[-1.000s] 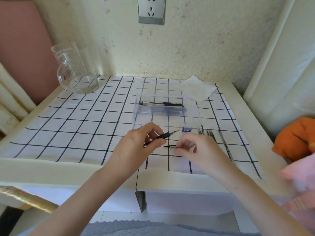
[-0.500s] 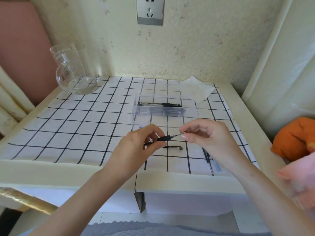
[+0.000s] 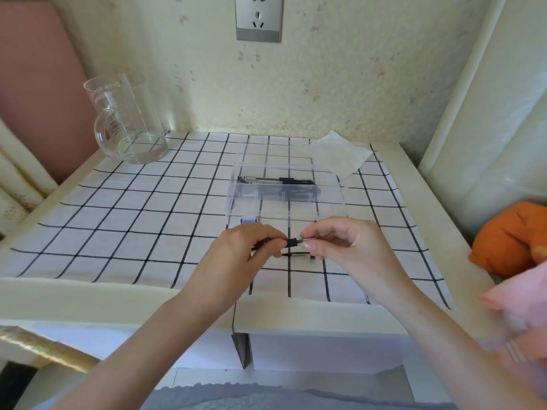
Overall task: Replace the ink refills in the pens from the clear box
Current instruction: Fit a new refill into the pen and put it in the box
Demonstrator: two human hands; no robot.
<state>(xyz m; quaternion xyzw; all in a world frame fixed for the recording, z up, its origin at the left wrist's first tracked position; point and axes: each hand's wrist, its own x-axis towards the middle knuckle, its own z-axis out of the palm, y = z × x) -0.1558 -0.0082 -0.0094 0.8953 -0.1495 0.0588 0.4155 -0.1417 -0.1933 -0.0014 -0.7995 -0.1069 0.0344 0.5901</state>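
A black pen (image 3: 291, 241) is held level above the checked cloth, just in front of the clear box (image 3: 285, 199). My left hand (image 3: 242, 255) grips its barrel from the left. My right hand (image 3: 346, 247) pinches the pen's clear front end from the right. Most of the barrel is hidden inside my left fist. A small black pen part (image 3: 296, 254) lies on the cloth right under the hands. More dark pens (image 3: 278, 181) lie inside the box near its far wall.
A glass jug (image 3: 124, 125) stands at the back left of the table. A white tissue (image 3: 340, 155) lies behind the box on the right. Orange and pink fabric (image 3: 509, 238) sits off the table's right edge. A wall socket (image 3: 258, 17) is above.
My right hand came off the cloth, rose to the pen tip and closed onto it, moving in toward my left hand. The left hand kept holding the pen in place.
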